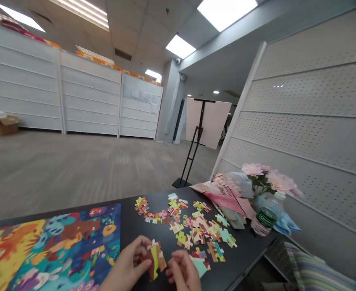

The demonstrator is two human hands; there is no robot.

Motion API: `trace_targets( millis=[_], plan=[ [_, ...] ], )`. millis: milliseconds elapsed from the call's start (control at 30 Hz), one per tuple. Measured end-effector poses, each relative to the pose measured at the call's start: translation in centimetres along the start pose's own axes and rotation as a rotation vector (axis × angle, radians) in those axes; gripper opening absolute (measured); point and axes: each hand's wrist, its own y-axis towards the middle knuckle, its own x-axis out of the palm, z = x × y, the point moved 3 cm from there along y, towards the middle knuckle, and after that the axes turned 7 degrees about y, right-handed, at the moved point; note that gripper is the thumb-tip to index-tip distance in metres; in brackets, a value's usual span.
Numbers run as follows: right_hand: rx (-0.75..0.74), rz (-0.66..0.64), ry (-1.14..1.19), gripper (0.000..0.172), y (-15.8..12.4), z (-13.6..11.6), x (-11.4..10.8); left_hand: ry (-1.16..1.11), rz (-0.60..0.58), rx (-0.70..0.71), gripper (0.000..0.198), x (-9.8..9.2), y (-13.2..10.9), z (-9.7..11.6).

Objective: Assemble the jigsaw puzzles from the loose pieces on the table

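Note:
At the bottom of the view my left hand (129, 264) pinches a small cluster of joined jigsaw pieces (155, 260), brown, yellow and green, held upright over the black table (129, 226). Touching the cluster's right side is my right hand (182, 270), its fingers curled; whether it grips the cluster or a piece of its own I cannot tell. Several loose colourful puzzle pieces (193, 230) lie scattered just beyond the hands. A large colourful puzzle picture sheet (50, 246) lies flat to the left.
At the table's right end lie folded patterned cloths (223, 194), pink flowers (269, 178), a plastic water bottle (267, 214) and a blue cloth (285, 226). A pegboard partition (311, 121) stands behind. On the open floor stands a black easel (193, 149), with a cardboard box (0, 125) far left.

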Motion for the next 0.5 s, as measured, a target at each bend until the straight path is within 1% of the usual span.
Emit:
trace_targets(
  millis=[33, 100, 133, 167, 267, 300, 400, 433, 467, 500],
  plan=[
    [-0.093, -0.012, -0.109, 0.037, 0.7, -0.7, -0.6, 0.055, 0.018, -0.015, 0.038, -0.9, -0.1, 0.2],
    [-0.280, -0.086, -0.339, 0.023, 2.2, -1.7, -1.6, 0.217, 0.042, -0.046, 0.031, -2.8, -0.2, 0.6],
    [-0.349, -0.119, -0.432, 0.022, 2.9, -1.9, -2.0, 0.302, 0.057, -0.058, 0.032, -3.6, -0.3, 0.7],
    [-0.395, -0.146, -0.507, 0.026, 3.4, -2.0, -2.2, 0.376, 0.075, -0.067, 0.035, -4.2, -0.4, 0.7],
    [-0.436, -0.200, -0.663, 0.042, 3.9, -1.8, -2.3, 0.508, 0.110, -0.075, 0.040, -5.1, -0.7, 0.7],
    [-0.440, -0.241, -0.707, 0.048, 3.7, -1.8, -2.0, 0.526, 0.117, -0.070, 0.041, -5.2, -0.8, 0.8],
    [-0.451, -0.455, -0.813, 0.064, 2.7, -2.4, -0.9, 0.607, 0.129, -0.020, 0.039, -5.5, -1.2, 1.7],
    [-0.444, -0.511, -0.833, 0.064, 2.4, -2.7, -0.6, 0.643, 0.132, 0.006, 0.040, -5.7, -1.3, 2.2],
    [-0.433, -0.541, -0.846, 0.063, 2.2, -3.0, -0.3, 0.685, 0.133, 0.028, 0.041, -6.0, -1.4, 2.7],
    [-0.421, -0.541, -0.852, 0.060, 2.1, -3.2, -0.2, 0.729, 0.131, 0.044, 0.044, -6.3, -1.5, 3.1]
  ],
)
